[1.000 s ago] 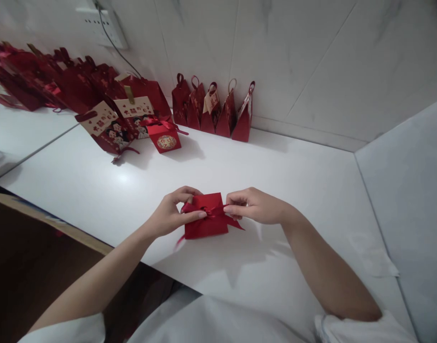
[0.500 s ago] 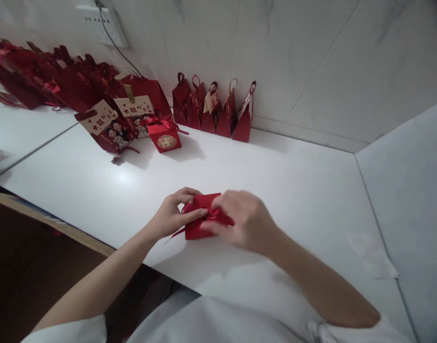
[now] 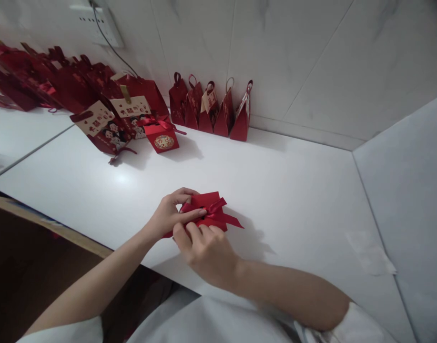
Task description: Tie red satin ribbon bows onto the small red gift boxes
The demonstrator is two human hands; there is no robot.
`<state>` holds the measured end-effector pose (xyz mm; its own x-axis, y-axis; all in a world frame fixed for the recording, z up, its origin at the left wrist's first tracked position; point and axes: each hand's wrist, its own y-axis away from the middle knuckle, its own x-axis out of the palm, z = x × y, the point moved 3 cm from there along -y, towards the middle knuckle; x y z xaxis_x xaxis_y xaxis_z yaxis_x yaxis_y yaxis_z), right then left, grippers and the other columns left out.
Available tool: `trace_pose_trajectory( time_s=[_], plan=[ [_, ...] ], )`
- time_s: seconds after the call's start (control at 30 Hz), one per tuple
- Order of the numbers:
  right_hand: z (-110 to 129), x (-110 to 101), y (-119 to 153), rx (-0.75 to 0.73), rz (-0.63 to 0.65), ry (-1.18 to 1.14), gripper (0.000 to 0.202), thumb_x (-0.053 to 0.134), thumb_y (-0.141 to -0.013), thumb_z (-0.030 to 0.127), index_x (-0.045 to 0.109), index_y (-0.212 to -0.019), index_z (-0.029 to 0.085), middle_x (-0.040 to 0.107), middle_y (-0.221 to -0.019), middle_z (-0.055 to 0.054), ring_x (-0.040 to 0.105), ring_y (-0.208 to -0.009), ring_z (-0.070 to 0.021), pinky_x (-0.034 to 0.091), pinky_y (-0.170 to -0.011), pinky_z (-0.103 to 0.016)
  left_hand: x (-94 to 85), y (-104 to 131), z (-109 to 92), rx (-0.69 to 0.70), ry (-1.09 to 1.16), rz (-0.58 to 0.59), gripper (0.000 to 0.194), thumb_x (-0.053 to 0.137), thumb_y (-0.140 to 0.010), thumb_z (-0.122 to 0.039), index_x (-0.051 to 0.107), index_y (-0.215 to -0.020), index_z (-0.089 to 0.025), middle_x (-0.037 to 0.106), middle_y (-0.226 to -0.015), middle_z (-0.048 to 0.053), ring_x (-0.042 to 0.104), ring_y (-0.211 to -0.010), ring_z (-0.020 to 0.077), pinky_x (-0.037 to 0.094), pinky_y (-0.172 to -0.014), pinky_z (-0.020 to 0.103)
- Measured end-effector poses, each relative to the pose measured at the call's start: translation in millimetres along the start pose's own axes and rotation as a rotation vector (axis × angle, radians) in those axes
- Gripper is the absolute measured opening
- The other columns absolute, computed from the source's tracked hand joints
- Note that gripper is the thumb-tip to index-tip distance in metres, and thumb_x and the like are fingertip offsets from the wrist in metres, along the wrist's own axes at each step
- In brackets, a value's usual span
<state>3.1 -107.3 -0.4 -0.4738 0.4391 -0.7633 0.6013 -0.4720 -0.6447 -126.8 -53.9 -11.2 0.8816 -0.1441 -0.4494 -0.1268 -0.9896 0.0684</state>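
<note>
Box point(image 3: 209, 196), small, bright red card, one item: head view, lying on my white, smooth-topped bench point(image 3: 297, 190), in front of me, under both hands. Bow point(image 3: 216, 205), dark red satin ribbon, one item: across the box top, a loop and a pointed tail point(image 3: 234, 221) showing on its right side.

Left hand point(image 3: 168, 213), mine: grasping the bow, thumb laid along the ribbon by the knot, fingers curled at the box's left side. Right hand point(image 3: 211, 253), mine: fingers bent in close at the near left part of the box; whether they pinch ribbon, I cannot tell, the tips being hidden.

Step in hand, as I judge it: arranging the bow. Next move, likewise judged: a light draw on the ribbon on the left, thumb firm by the knot, both sides evened, card uncreased.

Also listed: cube-shaped red box with round gold emblem point(image 3: 164, 142), ribbon-topped, upright beyond my left hand; five peaked, mostly red paper bags with loop handles point(image 3: 223, 119), in a row by the wall.
</note>
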Motion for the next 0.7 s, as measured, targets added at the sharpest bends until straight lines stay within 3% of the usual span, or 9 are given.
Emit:
trace_pose_trajectory(
  time_s=[0.17,0.47,0.57,0.7],
  plan=[
    [-12,-2,-1,-0.006,0.020,-0.041,0.015,0.050,-0.088,0.005,0.059,-0.082,0.016,0.055,-0.061,0.000,0.050,-0.050,-0.0130,0.034,-0.043,-0.028,2.6,2,1,0.002,-0.030,-0.223,0.041,0.072,-0.078,-0.046,0.055,-0.056,-0.016,0.064,-0.107,0.007,0.064,-0.092,0.0202,0.051,-0.082,0.033],
    [-24,8,17,-0.180,-0.032,-0.212,0.018,0.048,-0.095,0.009,0.058,-0.083,0.017,0.058,-0.069,0.000,0.053,-0.058,-0.0131,0.039,-0.046,-0.028,4.2,3,1,-0.005,-0.053,-0.205,0.034,0.071,-0.079,-0.047,0.066,-0.065,-0.017,0.064,-0.108,0.008,0.064,-0.095,0.0219,0.051,-0.085,0.035],
    [-28,11,18,-0.213,-0.066,-0.233,0.020,0.048,-0.095,0.006,0.060,-0.084,0.018,0.062,-0.072,0.000,0.053,-0.059,-0.0118,0.041,-0.048,-0.026,4.2,3,2,-0.011,-0.038,-0.200,0.037,0.072,-0.078,-0.046,0.061,-0.060,-0.016,0.064,-0.107,0.007,0.063,-0.095,0.0211,0.051,-0.084,0.034],
    [-32,17,19,-0.216,-0.016,-0.313,0.019,0.048,-0.094,0.004,0.061,-0.089,0.018,0.065,-0.078,-0.001,0.058,-0.064,-0.0119,0.044,-0.055,-0.026,3.8,2,3,-0.023,-0.032,-0.197,0.044,0.072,-0.078,-0.046,0.050,-0.055,-0.016,0.063,-0.106,0.006,0.063,-0.092,0.0195,0.050,-0.083,0.033]
  ],
)
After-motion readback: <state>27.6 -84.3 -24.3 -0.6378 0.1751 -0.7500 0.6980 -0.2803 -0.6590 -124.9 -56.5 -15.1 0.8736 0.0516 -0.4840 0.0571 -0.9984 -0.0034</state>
